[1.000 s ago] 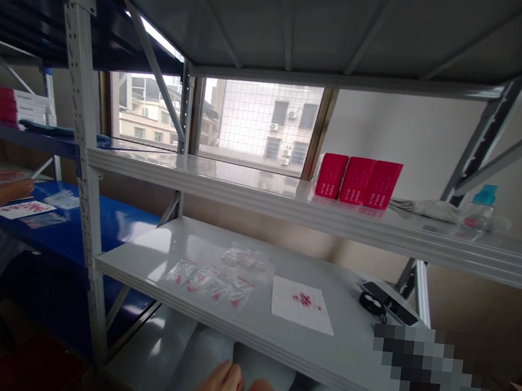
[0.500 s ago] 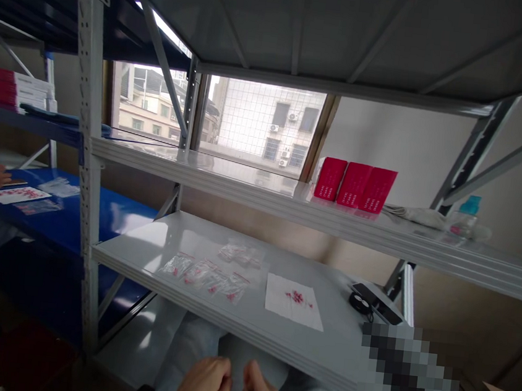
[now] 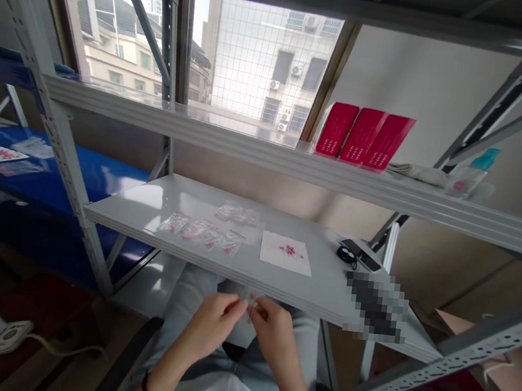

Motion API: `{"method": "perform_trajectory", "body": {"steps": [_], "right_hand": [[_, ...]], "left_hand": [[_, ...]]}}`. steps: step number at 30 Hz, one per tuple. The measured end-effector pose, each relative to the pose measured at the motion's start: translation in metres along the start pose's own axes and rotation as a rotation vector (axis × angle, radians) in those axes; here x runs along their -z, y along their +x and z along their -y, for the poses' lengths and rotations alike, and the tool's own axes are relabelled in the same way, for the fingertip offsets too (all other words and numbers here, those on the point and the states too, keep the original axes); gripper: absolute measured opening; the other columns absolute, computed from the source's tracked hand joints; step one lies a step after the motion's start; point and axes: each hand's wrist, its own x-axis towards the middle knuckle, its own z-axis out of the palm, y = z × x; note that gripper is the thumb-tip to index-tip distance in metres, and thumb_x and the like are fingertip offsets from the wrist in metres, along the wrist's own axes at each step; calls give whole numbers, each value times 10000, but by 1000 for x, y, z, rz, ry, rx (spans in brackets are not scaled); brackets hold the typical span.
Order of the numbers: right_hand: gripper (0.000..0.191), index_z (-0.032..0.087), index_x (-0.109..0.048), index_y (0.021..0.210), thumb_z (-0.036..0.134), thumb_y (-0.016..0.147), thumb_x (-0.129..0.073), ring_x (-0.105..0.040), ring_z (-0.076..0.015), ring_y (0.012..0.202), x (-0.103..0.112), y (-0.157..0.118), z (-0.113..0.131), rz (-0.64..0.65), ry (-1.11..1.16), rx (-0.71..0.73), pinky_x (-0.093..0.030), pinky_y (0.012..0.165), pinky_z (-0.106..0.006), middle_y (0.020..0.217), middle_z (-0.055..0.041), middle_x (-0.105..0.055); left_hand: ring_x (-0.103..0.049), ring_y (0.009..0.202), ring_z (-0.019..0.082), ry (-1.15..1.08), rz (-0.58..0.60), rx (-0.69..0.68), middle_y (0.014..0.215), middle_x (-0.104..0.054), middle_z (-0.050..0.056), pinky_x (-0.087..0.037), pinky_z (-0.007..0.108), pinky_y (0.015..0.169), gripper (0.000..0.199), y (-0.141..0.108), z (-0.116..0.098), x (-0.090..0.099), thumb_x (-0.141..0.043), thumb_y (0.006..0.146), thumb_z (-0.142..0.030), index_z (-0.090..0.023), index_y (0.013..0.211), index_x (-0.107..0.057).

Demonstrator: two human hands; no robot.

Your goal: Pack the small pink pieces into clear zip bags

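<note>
- Left hand (image 3: 217, 320): grip pinches clear bag (image 3: 249, 304) edge, above the lap.
- Right hand (image 3: 276, 321): grip pinches the opposite side.
- Gray shelf (image 3: 235, 267): supports filled bags (image 3: 202, 233), left of white sheet (image 3: 273, 258) bearing red pieces (image 3: 289, 251).

The left hand (image 3: 214, 319) and right hand (image 3: 274, 322) nearly meet above the lap (image 3: 240, 336), fingers (image 3: 235, 305) bent and pinched.
</note>
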Motion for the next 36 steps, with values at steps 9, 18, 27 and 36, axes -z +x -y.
{"method": "perform_trajectory", "body": {"steps": [9, 18, 27, 36], "right_hand": [[392, 172, -764, 1098, 412, 789, -743, -657, -218, 758, -20, -4, 19, -91, 594, -167, -527, 683, -290, 816, -47, -746], [358, 163, -770, 1095, 357, 803, -696, -687, -239, 809, -31, -3, 24, -64, 486, -126, -542, 740, -304, 879, -68, -775], [102, 206, -739, 786, 303, 757, -755, -596, -161, 638, -48, -17, 9, -65, 708, -152, -470, 631, -251, 675, 14, -663], [267, 192, -767, 968, 377, 815, -650, -726, -232, 977, -84, -12, -13, -168, 1579, -614, -556, 931, -365, 983, -65, -790]], "left_hand": [[-620, 1210, 276, -1496, -22, 88, 1249, -702, 121, -483, 357, 1018, 394, 5, 4, -55, -672, 899, -491, -202, 1160, -729], [-730, 1009, 235, -1821, -410, 325, 1146, -738, 132, -603, 325, 857, 259, 17, -7, -61, -615, 967, -319, -170, 1163, -692], [-693, 710, 138, -1667, -635, 326, 824, -674, 22, -564, 219, 620, 228, 24, 5, -59, -761, 826, -193, -187, 1037, -675], [-700, 883, 250, -886, -532, 98, 922, -732, 44, -543, 297, 770, 371, 13, 11, -65, -849, 753, -330, -250, 1087, -708]]}}
